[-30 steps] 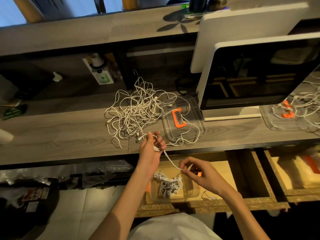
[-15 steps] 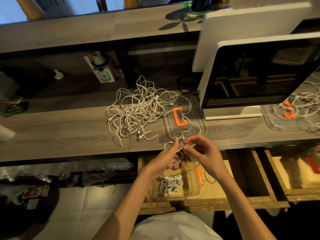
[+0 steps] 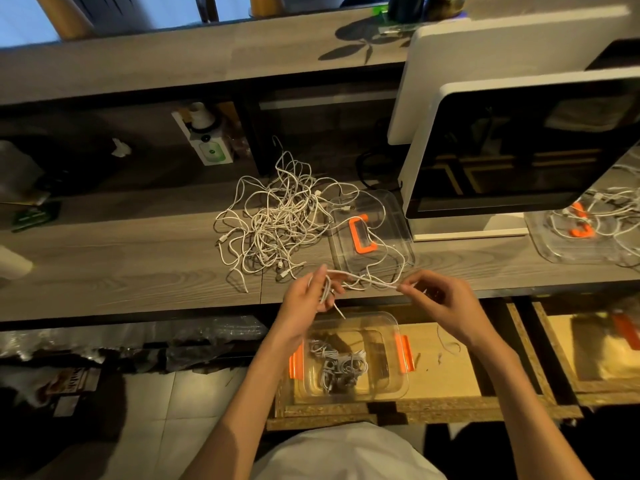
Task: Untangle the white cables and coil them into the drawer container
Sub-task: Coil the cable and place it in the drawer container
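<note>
A tangled pile of white cables (image 3: 277, 220) lies on the wooden counter (image 3: 121, 265). One white cable (image 3: 363, 279) stretches between my hands above the counter's front edge. My left hand (image 3: 308, 299) holds a few loops of it, with a loose end hanging below. My right hand (image 3: 440, 299) pinches the cable farther along. The cable runs on over a clear lid with an orange handle (image 3: 362, 233). Below my hands, a clear container with orange clips (image 3: 391, 382) sits in the open drawer (image 3: 450, 372) and holds several coiled white cables (image 3: 341, 368).
A white-framed monitor (image 3: 519, 150) stands at the right on the counter. Another clear lid with cables (image 3: 581, 233) lies at the far right. A second open drawer (image 3: 588, 358) is to the right. A white box with a green label (image 3: 207, 147) sits on the back shelf.
My hands have moved apart from each other, drawing the cable taut between them. My left hand now holds loops of the cable.
</note>
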Tool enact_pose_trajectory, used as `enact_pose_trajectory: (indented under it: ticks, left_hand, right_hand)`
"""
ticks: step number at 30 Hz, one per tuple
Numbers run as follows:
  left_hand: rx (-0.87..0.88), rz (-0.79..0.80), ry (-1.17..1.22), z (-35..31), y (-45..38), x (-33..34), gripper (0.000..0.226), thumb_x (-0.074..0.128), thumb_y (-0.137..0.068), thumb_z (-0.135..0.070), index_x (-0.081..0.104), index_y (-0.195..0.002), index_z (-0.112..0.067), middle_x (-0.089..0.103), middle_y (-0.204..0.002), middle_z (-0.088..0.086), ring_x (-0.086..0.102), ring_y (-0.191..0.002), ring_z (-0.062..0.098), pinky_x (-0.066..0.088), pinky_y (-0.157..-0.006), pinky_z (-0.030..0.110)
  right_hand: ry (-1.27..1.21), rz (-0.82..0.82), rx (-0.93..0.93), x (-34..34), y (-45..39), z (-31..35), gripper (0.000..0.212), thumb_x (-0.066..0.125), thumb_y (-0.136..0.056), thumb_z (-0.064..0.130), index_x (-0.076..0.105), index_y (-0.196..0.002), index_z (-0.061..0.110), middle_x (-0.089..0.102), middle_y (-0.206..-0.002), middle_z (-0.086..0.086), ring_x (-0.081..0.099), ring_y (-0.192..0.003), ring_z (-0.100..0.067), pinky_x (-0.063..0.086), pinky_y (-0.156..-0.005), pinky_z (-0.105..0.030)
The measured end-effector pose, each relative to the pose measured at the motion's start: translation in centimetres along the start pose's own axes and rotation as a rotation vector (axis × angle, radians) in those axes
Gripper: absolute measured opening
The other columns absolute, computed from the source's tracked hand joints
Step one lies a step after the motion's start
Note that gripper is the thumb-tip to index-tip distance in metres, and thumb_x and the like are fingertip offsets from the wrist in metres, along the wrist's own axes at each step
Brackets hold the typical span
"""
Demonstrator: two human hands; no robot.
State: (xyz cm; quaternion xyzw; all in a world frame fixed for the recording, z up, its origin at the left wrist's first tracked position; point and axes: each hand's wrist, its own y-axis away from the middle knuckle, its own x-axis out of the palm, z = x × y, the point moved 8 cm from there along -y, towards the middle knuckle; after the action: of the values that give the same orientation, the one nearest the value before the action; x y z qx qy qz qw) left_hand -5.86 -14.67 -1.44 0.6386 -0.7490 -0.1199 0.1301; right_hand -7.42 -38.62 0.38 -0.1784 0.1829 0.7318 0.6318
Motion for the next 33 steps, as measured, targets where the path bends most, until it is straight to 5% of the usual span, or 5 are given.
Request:
enact_pose_trajectory:
  ticks: [6,12,18,26,33]
  left_hand:
    - [-0.007,-0.151,0.4,-0.5,-0.6,-0.9,0.04,0.04,-0.108,-0.033,0.071,-0.108,-0.008,0.074,-0.11,0.01,0.064,-0.085,0.014,0.042,-0.061,0.022]
    - [-0.04,-0.231,0.652,-0.6,-1.4,-0.6,0.045,0.035,-0.108,-0.034,0.063,-0.114,0.001,0.073,-0.105,0.019,0.071,-0.102,0.03,0.059,-0.089,0.041]
    - [-0.014,-0.295,0.494,-0.7,-2.1,-0.9,0.034,0.035,-0.109,-0.033,0.055,-0.101,-0.007,0.055,-0.074,0.002,0.049,-0.058,0.011,0.041,-0.052,0.022]
    - [-0.149,0.004,-0.091,-0.2,-1.2,2.4,0.045,0.04,-0.104,-0.05,0.069,-0.098,-0.016,0.07,-0.091,0.006,0.063,-0.082,0.02,0.048,-0.072,0.032]
    - [-0.24,0.381,-0.04,0.3,0.9,5.4,0.063,0.035,-0.099,-0.064,0.071,-0.097,-0.014,0.065,-0.079,0.007,0.05,-0.058,0.014,0.03,-0.055,0.026]
  right_hand:
    - [-0.024,0.021,-0.023,0.5,1.1,-0.6,0.019,0.063,-0.093,0.044,0.07,-0.109,0.034,0.074,-0.097,0.012,0.073,-0.088,-0.009,0.063,-0.077,-0.036]
    - [-0.065,0.158,-0.023,4.1,1.8,-0.5,0.017,0.067,-0.098,0.014,0.068,-0.108,0.028,0.074,-0.092,0.011,0.073,-0.088,-0.012,0.056,-0.072,-0.022]
    - [-0.117,0.313,-0.087,6.4,2.2,2.2,0.019,0.068,-0.098,0.016,0.074,-0.113,0.027,0.068,-0.11,0.015,0.067,-0.101,-0.014,0.054,-0.08,-0.021]
    - [-0.49,0.104,-0.054,4.8,-0.3,4.7,0.023,0.07,-0.095,0.016,0.073,-0.118,0.015,0.074,-0.109,-0.006,0.062,-0.094,-0.047,0.053,-0.081,-0.046]
    - [-0.37,-0.086,-0.022,3.5,-1.8,3.2,0.019,0.078,-0.088,0.016,0.072,-0.106,0.015,0.076,-0.102,0.002,0.073,-0.098,-0.014,0.059,-0.081,-0.03]
